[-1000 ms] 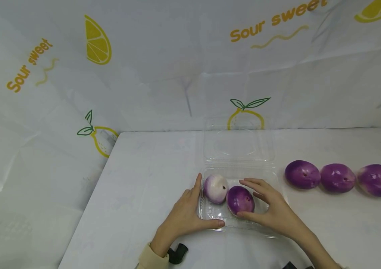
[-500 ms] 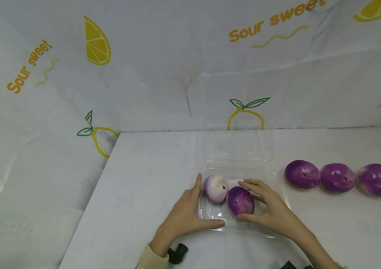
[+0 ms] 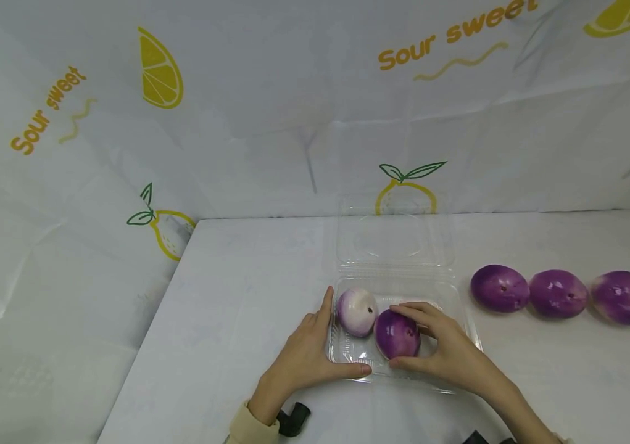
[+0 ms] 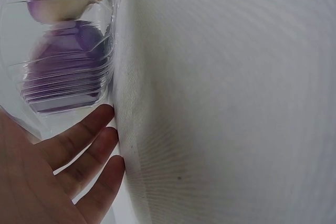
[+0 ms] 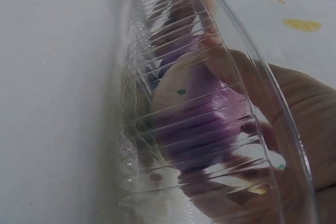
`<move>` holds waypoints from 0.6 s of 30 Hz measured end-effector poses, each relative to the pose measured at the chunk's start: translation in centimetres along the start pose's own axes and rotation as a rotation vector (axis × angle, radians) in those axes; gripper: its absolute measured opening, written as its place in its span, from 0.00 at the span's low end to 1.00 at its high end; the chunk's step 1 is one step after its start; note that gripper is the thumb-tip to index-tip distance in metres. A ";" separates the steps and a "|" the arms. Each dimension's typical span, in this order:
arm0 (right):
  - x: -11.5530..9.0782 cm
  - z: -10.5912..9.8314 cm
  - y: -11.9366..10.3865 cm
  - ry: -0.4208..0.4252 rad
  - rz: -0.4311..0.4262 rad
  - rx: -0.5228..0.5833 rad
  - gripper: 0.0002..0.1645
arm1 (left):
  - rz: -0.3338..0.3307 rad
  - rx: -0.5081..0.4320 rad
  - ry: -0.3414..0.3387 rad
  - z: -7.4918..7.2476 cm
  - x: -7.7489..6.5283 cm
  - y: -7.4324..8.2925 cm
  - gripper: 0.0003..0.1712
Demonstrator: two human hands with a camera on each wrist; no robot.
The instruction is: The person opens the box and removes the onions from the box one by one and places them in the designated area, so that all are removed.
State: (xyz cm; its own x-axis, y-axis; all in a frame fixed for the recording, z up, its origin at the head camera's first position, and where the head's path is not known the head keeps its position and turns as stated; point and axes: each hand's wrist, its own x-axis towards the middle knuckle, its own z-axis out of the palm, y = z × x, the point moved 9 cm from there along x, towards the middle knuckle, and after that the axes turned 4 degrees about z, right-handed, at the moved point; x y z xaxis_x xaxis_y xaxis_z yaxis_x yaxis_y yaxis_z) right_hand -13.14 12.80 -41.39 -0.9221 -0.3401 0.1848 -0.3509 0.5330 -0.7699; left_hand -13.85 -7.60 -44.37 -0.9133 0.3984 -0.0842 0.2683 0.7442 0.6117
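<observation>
A clear plastic clamshell box [image 3: 352, 356] lies with its lid raised at the back. In it, a white-and-purple oval fruit [image 3: 356, 311] sits on the left, beside a glossy purple fruit [image 3: 396, 335]. My right hand [image 3: 450, 345] reaches into the box and grips the purple fruit, thumb at its near side and fingers at its far side. Through the ribbed wall, the right wrist view shows this fruit [image 5: 202, 114] between thumb and fingers. My left hand [image 3: 305, 351] lies along the box's left front corner, index finger up the side and thumb along the front rim, its fingers straight [image 4: 86, 135].
Three more purple fruits stand in a row to the right: a near one [image 3: 500, 288], a middle one [image 3: 559, 294] and a far one [image 3: 624, 298]. The clear lid [image 3: 395, 237] leans toward the lemon-printed backdrop [image 3: 270, 123]. A black object [image 3: 294, 419] is by my left wrist.
My right fingers have drawn in over the purple fruit's far side, and the fruit has shifted very slightly toward me. The left hand has stayed in place.
</observation>
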 end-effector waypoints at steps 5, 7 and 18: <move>0.0 0.0 0.0 -0.003 0.000 -0.006 0.47 | 0.000 -0.002 -0.004 0.1 0.0 0.0 0.82; -0.1 0.0 0.0 0.001 -0.002 -0.008 0.47 | 0.000 -0.003 -0.004 0.1 0.0 0.0 0.82; -0.2 -0.5 -0.1 0.042 0.000 0.011 0.47 | 0.015 0.012 0.004 0.1 0.1 0.0 0.82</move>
State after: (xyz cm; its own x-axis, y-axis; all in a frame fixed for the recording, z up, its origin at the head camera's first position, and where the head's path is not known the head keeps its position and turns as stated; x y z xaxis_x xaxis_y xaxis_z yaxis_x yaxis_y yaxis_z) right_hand -13.02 13.20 -41.10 -0.9282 -0.3068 0.2103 -0.3493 0.5247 -0.7763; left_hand -13.87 -7.51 -44.44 -0.9105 0.4072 -0.0723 0.2853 0.7449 0.6031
